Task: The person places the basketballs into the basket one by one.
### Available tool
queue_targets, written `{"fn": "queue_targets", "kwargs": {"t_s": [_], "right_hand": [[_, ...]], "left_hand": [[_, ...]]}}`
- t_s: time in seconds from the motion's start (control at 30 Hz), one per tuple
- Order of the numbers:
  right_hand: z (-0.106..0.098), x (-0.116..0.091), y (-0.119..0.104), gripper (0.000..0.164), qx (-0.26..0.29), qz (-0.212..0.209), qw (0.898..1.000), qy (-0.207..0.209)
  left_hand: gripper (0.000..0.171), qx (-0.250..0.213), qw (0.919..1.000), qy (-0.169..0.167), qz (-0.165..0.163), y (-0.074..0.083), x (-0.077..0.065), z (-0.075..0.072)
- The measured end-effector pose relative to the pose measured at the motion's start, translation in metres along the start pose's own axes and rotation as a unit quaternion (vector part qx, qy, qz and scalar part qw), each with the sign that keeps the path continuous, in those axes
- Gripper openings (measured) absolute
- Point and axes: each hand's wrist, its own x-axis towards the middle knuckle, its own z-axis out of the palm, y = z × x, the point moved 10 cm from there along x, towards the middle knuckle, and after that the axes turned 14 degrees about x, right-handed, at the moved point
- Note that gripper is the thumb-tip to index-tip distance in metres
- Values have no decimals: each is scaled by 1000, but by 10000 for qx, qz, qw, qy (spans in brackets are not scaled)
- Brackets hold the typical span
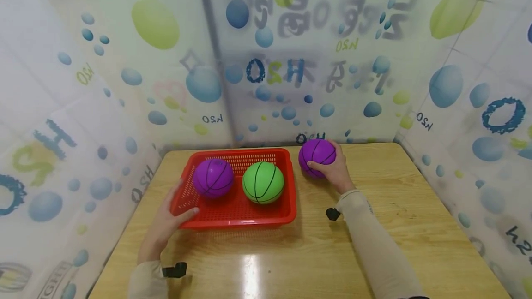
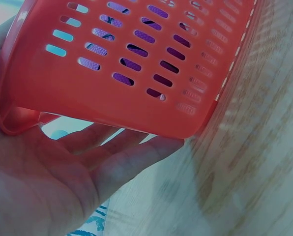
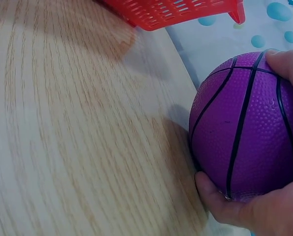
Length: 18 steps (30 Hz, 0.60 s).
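A red plastic basket (image 1: pixel 238 222) with slotted walls stands on the table. Inside it a purple ball (image 1: pixel 213 178) lies at the left and a green ball (image 1: pixel 263 182) at the right, both with black basketball lines. My left hand (image 1: pixel 166 220) grips the basket's left end, thumb over the rim and fingers along the outer wall. In the left wrist view, those fingers (image 2: pixel 131 155) lie against the basket wall (image 2: pixel 112 93). Right of the basket, my right hand (image 1: pixel 335 170) holds a second purple ball (image 1: pixel 317 156), fingers and thumb spread round it (image 3: pixel 245 128).
The wooden table (image 1: pixel 395 225) ends at the back against a curtain (image 1: pixel 266 119) printed with bubbles and letters. More printed curtain hangs at the left and right. A black wrist mount (image 1: pixel 332 214) sits at my right wrist, another (image 1: pixel 175 270) at the left.
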Motion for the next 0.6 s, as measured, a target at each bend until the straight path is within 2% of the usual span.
{"fn": "queue_targets", "kwargs": {"t_s": [0.13, 0.37, 0.6], "right_hand": [[0, 0, 1, 110, 43, 7, 10000, 55], [-9, 14, 26, 115, 93, -63, 9997, 200], [-12, 14, 28, 116, 87, -234, 9993, 271]], "left_hand": [[109, -62, 10000, 12, 42, -1, 2, 0], [110, -141, 9998, -6, 103, 1, 2, -1], [109, -105, 9999, -90, 31, 1, 0, 1]]}}
